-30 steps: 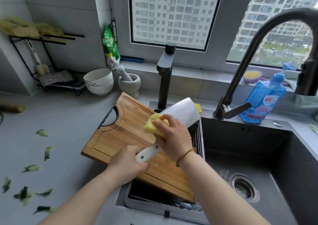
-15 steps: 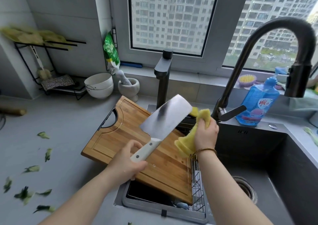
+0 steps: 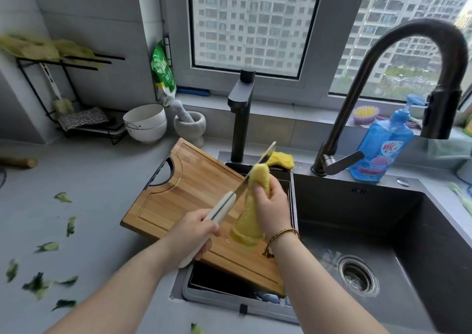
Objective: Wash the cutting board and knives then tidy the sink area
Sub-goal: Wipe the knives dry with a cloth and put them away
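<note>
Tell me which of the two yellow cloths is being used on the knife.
The hanging yellow cloth gripped in the right hand, held against the knife blade. The spare yellow cloth lies untouched beside the square tap.

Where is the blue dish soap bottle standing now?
The blue dish soap bottle stands at the upper right of the head view, behind the sink, just right of the black faucet lever.

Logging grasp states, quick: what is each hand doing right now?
Left hand: grips the knife by its white handle.
Right hand: grips the yellow cloth.
</note>
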A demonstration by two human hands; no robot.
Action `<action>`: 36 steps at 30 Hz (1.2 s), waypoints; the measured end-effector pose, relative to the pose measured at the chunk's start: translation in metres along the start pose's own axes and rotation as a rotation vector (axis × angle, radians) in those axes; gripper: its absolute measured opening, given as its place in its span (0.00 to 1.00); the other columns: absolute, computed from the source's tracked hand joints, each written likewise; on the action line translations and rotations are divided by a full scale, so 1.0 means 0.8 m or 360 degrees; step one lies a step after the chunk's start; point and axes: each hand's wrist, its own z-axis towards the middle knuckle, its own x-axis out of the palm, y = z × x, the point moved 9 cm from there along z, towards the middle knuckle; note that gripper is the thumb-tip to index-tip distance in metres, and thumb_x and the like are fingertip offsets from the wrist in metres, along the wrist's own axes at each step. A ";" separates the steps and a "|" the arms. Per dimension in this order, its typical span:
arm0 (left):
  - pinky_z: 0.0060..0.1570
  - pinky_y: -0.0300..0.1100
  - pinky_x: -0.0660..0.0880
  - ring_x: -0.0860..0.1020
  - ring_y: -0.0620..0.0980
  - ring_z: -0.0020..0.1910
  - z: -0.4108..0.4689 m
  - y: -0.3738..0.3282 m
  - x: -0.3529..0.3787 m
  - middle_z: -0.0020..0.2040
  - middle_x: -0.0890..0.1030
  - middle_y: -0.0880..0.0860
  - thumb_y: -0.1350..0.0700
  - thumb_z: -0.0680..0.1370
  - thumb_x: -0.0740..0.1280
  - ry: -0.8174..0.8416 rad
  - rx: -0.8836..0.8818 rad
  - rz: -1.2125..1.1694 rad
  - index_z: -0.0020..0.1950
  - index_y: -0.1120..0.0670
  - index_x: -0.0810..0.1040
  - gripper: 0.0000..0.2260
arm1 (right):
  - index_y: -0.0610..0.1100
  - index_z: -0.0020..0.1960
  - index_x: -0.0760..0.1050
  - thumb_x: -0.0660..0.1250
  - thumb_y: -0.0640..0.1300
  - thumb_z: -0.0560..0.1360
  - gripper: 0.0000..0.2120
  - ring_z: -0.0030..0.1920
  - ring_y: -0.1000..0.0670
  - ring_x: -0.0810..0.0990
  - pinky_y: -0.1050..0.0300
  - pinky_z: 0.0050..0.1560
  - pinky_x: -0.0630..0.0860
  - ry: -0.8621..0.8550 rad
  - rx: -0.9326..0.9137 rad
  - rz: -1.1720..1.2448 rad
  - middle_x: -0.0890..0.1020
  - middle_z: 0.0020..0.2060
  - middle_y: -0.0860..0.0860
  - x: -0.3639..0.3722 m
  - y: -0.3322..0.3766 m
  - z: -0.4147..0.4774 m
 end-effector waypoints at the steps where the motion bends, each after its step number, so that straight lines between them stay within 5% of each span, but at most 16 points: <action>1: 0.20 0.35 0.64 0.67 0.43 0.22 -0.001 -0.004 0.002 0.35 0.70 0.53 0.60 0.79 0.59 -0.0037 -0.0008 -0.0028 0.46 0.56 0.72 0.04 | 0.44 0.60 0.72 0.60 0.39 0.77 0.12 0.53 0.51 0.71 0.58 0.56 0.68 0.0043 -0.0078 -0.0110 0.73 0.52 0.50 0.007 0.004 -0.003; 4: 0.18 0.34 0.62 0.65 0.42 0.20 -0.002 -0.003 0.003 0.32 0.69 0.51 0.46 0.75 0.62 -0.0041 -0.0010 -0.0188 0.49 0.56 0.72 0.14 | 0.42 0.67 0.68 0.61 0.37 0.76 0.19 0.58 0.56 0.65 0.63 0.61 0.64 0.0120 -0.0351 -0.0377 0.67 0.58 0.52 0.029 0.015 -0.019; 6: 0.17 0.34 0.62 0.65 0.42 0.20 -0.006 0.001 -0.003 0.29 0.69 0.50 0.47 0.75 0.61 0.0014 -0.0052 -0.0269 0.51 0.57 0.72 0.14 | 0.43 0.67 0.68 0.62 0.37 0.76 0.20 0.59 0.54 0.66 0.66 0.61 0.63 0.0090 -0.0472 -0.0524 0.67 0.62 0.49 0.029 0.018 -0.021; 9: 0.17 0.33 0.64 0.66 0.42 0.20 -0.016 0.012 -0.006 0.28 0.71 0.49 0.45 0.72 0.62 0.0160 -0.0115 -0.0319 0.54 0.59 0.72 0.20 | 0.42 0.66 0.70 0.60 0.36 0.76 0.18 0.55 0.56 0.66 0.79 0.50 0.59 -0.0077 -0.0375 -0.0529 0.68 0.63 0.45 -0.004 0.024 0.008; 14: 0.18 0.33 0.65 0.67 0.42 0.20 -0.024 0.020 -0.005 0.28 0.72 0.49 0.31 0.53 0.74 0.0303 -0.0077 -0.0401 0.56 0.60 0.71 0.43 | 0.42 0.66 0.69 0.57 0.38 0.78 0.17 0.59 0.45 0.71 0.63 0.54 0.63 -0.0149 -0.0191 -0.0639 0.69 0.62 0.41 -0.061 0.034 0.072; 18: 0.16 0.32 0.62 0.65 0.43 0.19 -0.024 0.026 -0.003 0.27 0.70 0.50 0.38 0.70 0.65 0.0266 -0.0136 -0.0529 0.54 0.60 0.70 0.27 | 0.44 0.69 0.67 0.58 0.38 0.78 0.19 0.61 0.46 0.69 0.62 0.56 0.65 -0.0158 -0.0232 -0.0820 0.67 0.64 0.44 -0.052 0.036 0.060; 21: 0.15 0.30 0.60 0.63 0.42 0.17 -0.018 0.024 -0.001 0.26 0.68 0.51 0.46 0.70 0.60 0.0220 -0.0197 -0.0752 0.50 0.59 0.70 0.19 | 0.44 0.66 0.71 0.61 0.36 0.75 0.20 0.61 0.43 0.71 0.56 0.57 0.70 0.0020 -0.0539 -0.1014 0.69 0.64 0.43 -0.001 0.045 0.018; 25: 0.14 0.29 0.59 0.62 0.42 0.16 -0.011 0.022 -0.004 0.25 0.67 0.51 0.46 0.69 0.60 0.0166 -0.0229 -0.0880 0.49 0.59 0.69 0.18 | 0.43 0.54 0.79 0.72 0.35 0.65 0.17 0.39 0.42 0.81 0.55 0.34 0.80 0.0287 -0.1031 -0.1120 0.78 0.51 0.40 0.050 0.054 -0.043; 30: 0.14 0.29 0.60 0.62 0.43 0.16 -0.018 0.030 0.001 0.25 0.67 0.51 0.45 0.68 0.60 0.0208 -0.0252 -0.0820 0.50 0.60 0.69 0.19 | 0.48 0.66 0.70 0.59 0.41 0.77 0.18 0.59 0.44 0.73 0.52 0.58 0.73 0.0268 -0.0824 -0.1225 0.68 0.64 0.46 0.023 0.068 0.006; 36: 0.15 0.31 0.61 0.63 0.43 0.17 -0.029 0.027 0.009 0.25 0.69 0.51 0.44 0.68 0.59 0.0280 -0.0210 -0.0640 0.49 0.60 0.69 0.20 | 0.46 0.68 0.67 0.55 0.41 0.79 0.18 0.58 0.44 0.72 0.55 0.55 0.70 -0.0141 -0.0370 -0.1133 0.66 0.63 0.44 -0.040 0.074 0.084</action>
